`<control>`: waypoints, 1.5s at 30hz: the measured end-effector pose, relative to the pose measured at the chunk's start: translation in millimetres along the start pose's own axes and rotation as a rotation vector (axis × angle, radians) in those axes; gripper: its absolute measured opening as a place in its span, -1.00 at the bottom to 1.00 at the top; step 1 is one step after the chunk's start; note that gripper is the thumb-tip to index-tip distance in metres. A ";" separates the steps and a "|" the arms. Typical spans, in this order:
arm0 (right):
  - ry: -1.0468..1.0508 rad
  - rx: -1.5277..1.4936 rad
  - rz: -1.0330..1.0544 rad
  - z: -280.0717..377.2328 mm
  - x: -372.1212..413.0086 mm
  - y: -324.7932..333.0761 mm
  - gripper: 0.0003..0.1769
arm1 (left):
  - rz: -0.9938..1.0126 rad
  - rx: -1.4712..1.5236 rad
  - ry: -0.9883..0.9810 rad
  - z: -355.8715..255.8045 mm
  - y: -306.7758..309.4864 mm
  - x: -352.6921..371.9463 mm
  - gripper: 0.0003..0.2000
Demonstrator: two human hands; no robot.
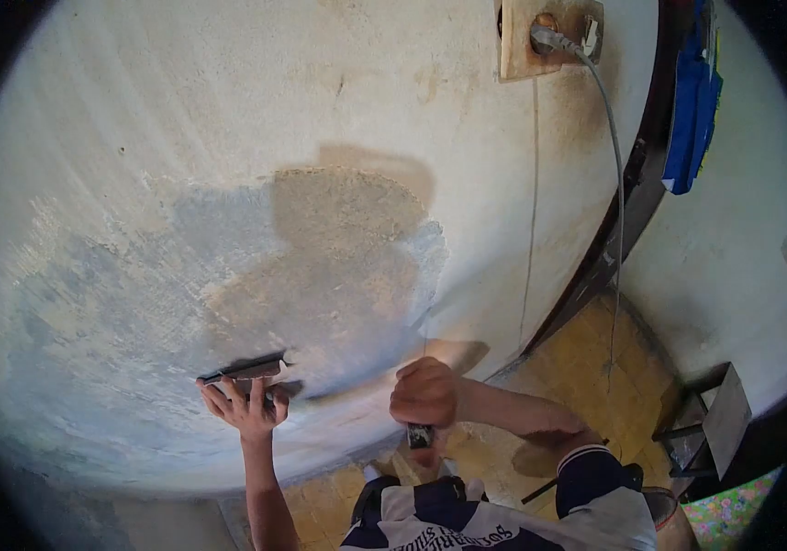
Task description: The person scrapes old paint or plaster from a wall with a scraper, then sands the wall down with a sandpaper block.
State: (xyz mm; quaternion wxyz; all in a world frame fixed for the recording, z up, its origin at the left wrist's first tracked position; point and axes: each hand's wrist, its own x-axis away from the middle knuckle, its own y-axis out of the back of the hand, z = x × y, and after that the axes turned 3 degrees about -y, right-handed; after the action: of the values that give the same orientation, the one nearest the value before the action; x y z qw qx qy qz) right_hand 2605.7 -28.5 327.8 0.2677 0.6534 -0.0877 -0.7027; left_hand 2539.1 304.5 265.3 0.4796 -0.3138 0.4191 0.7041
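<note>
My left hand [248, 409] is closed on a wide, dark, flat scraper [245, 369], its fingers spread along the back and its edge against the wall. A small pale smear of filler shows at the scraper's right end. To the right, my right hand [424, 393] is in a fist around a tool with a dark end [421, 435]; most of that tool is hidden, so its kind cannot be told. The wall [467, 165] has a large grey, rough patch [338, 285], with the shadow of my head and arms over it.
A scorched socket [551, 39] with a plug sits high on the wall, and its grey cable [618, 184] hangs down. A small stool [710, 422] stands at the right on yellow floor tiles [568, 354]. Something blue [692, 115] hangs near the dark frame at the upper right.
</note>
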 end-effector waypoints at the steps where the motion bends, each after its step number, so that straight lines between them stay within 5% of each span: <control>1: 0.047 0.012 0.027 3.7 3.0 -4.7 -0.56 | -0.008 -0.005 -0.003 0.2 -2.0 -1.8 -0.44; 5: 0.066 0.048 0.123 14.7 2.9 -3.7 -0.49 | -0.007 -0.005 0.015 -0.9 -1.1 -3.8 -0.44; 8: 0.015 -0.102 -0.066 1.8 -7.5 1.2 -0.64 | -0.010 0.019 0.035 -2.3 0.3 -2.5 -0.45; 11: 0.093 -0.032 -0.001 27.9 -9.2 -8.9 -0.72 | -0.021 0.024 0.034 -1.3 -3.2 -4.3 -0.46; 15: -0.145 0.105 -0.028 -23.0 18.0 0.0 -0.79 | 0.039 0.019 0.006 1.1 2.0 3.9 -0.43; 24: -0.075 0.023 -0.098 -0.5 1.0 -16.5 -0.51 | 0.020 0.060 0.031 2.4 0.8 5.1 -0.62; 27: -0.474 -0.107 -0.036 8.7 37.0 -49.4 -0.53 | -0.052 0.135 0.055 -1.0 7.9 -9.6 -0.70; 28: -0.755 -0.238 0.083 25.8 44.7 -48.4 -0.60 | -0.031 0.166 0.068 -1.1 11.6 -9.1 -0.73; 31: -0.863 -0.066 -0.008 68.0 62.6 -67.9 -0.67 | 0.044 0.298 0.144 -3.0 26.6 -15.5 -0.90; 33: -1.047 -0.229 -0.013 80.7 112.8 -99.4 -0.68 | 0.121 0.425 0.201 -5.1 48.4 -19.5 -0.90; 37: -1.125 -0.074 0.138 137.3 177.9 -119.7 -0.72 | 0.374 0.686 0.492 -20.0 117.1 17.6 -0.92; 41: -1.324 -0.098 0.100 184.1 190.0 -136.5 -0.74 | 0.319 0.918 0.888 -47.2 160.0 73.7 -0.83; 45: -1.258 0.005 0.336 208.2 197.9 -151.0 -0.74 | 0.302 0.971 1.330 -74.3 195.3 144.9 -0.90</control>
State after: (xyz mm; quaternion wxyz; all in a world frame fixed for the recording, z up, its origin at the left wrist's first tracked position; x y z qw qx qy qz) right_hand 2364.7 -45.7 111.2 0.2701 0.0952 -0.3304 -0.8993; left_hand 2309.1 261.2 165.9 0.1148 -0.3628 0.9090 0.1698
